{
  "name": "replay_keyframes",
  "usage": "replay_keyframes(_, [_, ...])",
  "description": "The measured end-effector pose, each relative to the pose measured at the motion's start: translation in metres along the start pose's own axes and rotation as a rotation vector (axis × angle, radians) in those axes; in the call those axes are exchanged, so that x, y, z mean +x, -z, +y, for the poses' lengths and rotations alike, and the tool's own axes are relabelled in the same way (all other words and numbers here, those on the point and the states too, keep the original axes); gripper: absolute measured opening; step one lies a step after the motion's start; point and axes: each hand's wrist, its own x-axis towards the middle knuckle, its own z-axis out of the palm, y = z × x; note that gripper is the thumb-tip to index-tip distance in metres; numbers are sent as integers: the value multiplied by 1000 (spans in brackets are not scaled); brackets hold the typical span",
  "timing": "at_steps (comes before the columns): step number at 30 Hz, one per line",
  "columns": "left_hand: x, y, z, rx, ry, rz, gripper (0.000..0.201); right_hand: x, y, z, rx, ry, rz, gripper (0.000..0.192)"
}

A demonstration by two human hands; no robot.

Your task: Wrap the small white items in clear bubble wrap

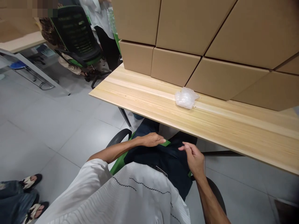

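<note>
The left hand (151,139) stretches flat over the lap (151,157); the right hand (194,158) curls loosely — neither visibly holds anything; a crumpled plastic bundle (186,98) lies on the wooden table (140,98) — near the cardboard boxes (175,65).

A crumpled bundle of translucent plastic (186,98) lies on the worktop (144,96), stacked cardboard boxes (182,25) line its far side, a black-and-green chair (74,34) stands beyond its left end, and the flat left hand (150,139) and half-curled right hand (195,158) are just off its near edge, by dark trousers (149,156).
</note>
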Motion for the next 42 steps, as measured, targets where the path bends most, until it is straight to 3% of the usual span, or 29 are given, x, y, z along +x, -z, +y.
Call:
replay_keyframes(5, [-11, -21, -28, 227, 151, -110, 26, 15, -8, 32, 17, -103, -56, 42])
replay_keyframes(9, [-16, -34, -37, 275, 147, -175, 35, 15, -10, 42, -84, -128, -161, 43])
replay_keyframes(15, [-19, -35, -40, 315, 139, -193, 32, 8, -25, 37, -186, 22, -419, 38])
replay_keyframes(18, [-21, -31, -41, 338, 149, -179, 29, 11, -26, 42, -262, 97, -461, 38])
replay_keyframes(23, [-26, -15, -43, 345, 162, -118, 31, 19, -22, 50, -300, 32, -437, 53])
replay_keyframes(28, [-34, -2, -43, 330, 204, -4, 27, 21, -16, 35, -225, 35, -380, 55])
replay_keyframes(32, [-35, -1, -41, 327, 200, 11, 25, 24, -10, 27, -193, 21, -290, 58])
replay_keyframes(37, [-32, -4, -40, 335, 191, 1, 23, 30, -4, 38, -209, 41, -158, 49])
replay_keyframes(42, [-28, -6, -45, 334, 183, -9, 22, 32, -2, 55, -190, 9, -169, 53])
